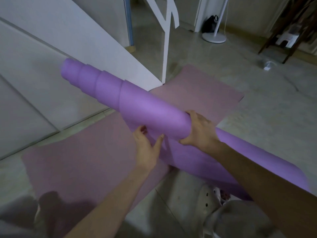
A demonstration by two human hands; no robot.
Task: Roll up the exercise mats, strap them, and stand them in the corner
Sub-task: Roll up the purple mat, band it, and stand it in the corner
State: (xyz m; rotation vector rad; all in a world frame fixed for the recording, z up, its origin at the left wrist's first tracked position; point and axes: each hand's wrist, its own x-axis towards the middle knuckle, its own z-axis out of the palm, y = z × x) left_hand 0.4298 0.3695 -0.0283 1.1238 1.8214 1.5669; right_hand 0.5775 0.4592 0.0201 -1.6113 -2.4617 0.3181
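A bright purple exercise mat (137,102) is rolled into a long, uneven tube, held in the air and slanting from upper left to lower right. Its rolled layers stick out stepwise at the far left end, and a loose flap hangs down to the lower right. My right hand (200,129) grips the roll around its middle, fingers curled over it. My left hand (147,145) touches the underside at the loose edge with spread fingers. A second, dull pink mat (85,162) lies flat on the floor underneath, reaching toward the upper right.
A white slanted panel or wall (68,40) rises at the left. A white fan stand (214,37) and a black bag (210,23) are at the back, dark wooden furniture legs (281,40) at the right. My white shoe (208,201) is on the pale floor.
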